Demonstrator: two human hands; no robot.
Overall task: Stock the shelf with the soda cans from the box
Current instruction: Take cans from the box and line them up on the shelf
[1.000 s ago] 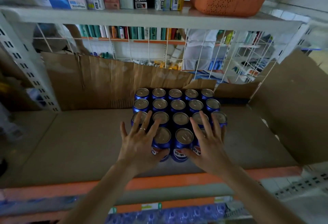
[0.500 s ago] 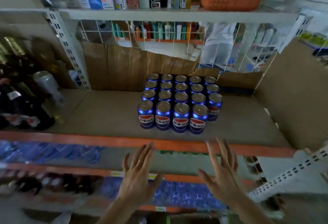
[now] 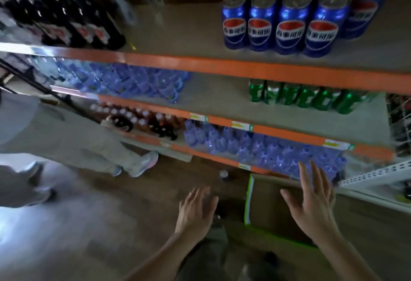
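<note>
Several blue soda cans (image 3: 289, 22) stand in tight rows on the shelf (image 3: 178, 36) with the orange front edge, at the upper right. Far below them, a brown cardboard box (image 3: 273, 202) with a green-edged flap sits on the floor by the bottom shelf; what it holds is hidden in the dark. My left hand (image 3: 195, 209) hovers just left of the box, fingers spread, holding nothing. Over the box's far side my right hand (image 3: 311, 198) is spread open and empty. One lone can (image 3: 224, 174) stands on the floor near the box.
Dark bottles (image 3: 66, 13) fill the shelf's left end. Lower shelves carry packs of water bottles (image 3: 133, 80), green cans (image 3: 311, 100) and brown bottles (image 3: 146, 122). Another person's legs and shoes (image 3: 133, 165) stand on the floor at the left.
Both hands left the cans on the shelf and dropped down toward the box on the floor. The view tilted down from the shelf to the floor.
</note>
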